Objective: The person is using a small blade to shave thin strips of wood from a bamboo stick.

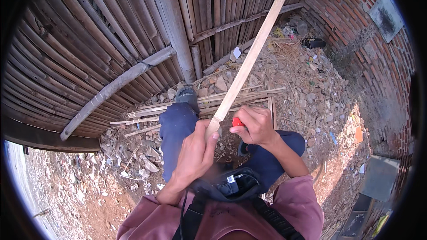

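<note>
A long, flat, pale wooden strip [245, 69] slants away from me up to the top edge of the head view. My left hand [195, 151] is closed around its near end, the thumb lying along it. A notch or crack crosses the strip just beyond my fingers. Close by on the right, my right hand [257, 126] is wrapped round the red handle [238, 122] of a small tool. The working end of that tool is hidden, so its kind does not show.
Several thin wooden strips [209, 102] lie on the rubble between my legs and the bamboo wall [111, 31]. A brick wall [351, 22] curves along the right, with a dark panel [380, 175] near its foot. A black bag [235, 186] hangs at my waist.
</note>
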`<state>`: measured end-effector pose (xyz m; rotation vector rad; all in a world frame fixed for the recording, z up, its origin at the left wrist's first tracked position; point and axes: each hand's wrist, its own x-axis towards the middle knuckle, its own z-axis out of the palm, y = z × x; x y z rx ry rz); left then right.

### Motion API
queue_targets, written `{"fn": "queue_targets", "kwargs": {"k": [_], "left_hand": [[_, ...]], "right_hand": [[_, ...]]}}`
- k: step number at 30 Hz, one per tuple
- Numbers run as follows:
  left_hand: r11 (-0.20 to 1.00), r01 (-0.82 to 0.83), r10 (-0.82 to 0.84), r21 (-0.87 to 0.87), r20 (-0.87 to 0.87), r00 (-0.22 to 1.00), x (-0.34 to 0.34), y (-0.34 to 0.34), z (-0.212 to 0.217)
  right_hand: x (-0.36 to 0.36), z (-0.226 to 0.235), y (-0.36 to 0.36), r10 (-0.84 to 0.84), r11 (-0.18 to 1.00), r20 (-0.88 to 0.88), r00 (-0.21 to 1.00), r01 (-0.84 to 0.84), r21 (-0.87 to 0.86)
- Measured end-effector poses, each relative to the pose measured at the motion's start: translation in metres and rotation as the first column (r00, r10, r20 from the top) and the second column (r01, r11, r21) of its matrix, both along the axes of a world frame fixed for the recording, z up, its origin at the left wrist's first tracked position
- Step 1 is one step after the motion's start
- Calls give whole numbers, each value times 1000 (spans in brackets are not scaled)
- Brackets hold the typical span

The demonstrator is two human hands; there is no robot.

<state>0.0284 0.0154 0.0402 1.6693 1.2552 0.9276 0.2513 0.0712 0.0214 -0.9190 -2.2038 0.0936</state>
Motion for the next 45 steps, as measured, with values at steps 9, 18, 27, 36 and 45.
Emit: {"fn": "queue_targets", "kwargs": {"k": [9,18,27,36,45], "left_hand": [[998,28,-30,62,25,999,5,-6,5],[998,8,-8,56,-7,1000,10,-7,9],[998,-35,33,-43,-50,998,-5,-12,4],[992,-54,48,113,51,998,5,-7,-4],[999,7,-13,49,124,992,5,-5,-4]], "right_hand": [[-2,-7,-1,5,997,0,1000,-5,71],[9,7,-1,-222,968,-41,974,226,111],[86,27,16,-379,910,-450,808,413,-25],[-1,4,-13,19,999,-11,1000,-19,-37],[-3,-6,-14,35,998,-12,999,-35,-49]]}}
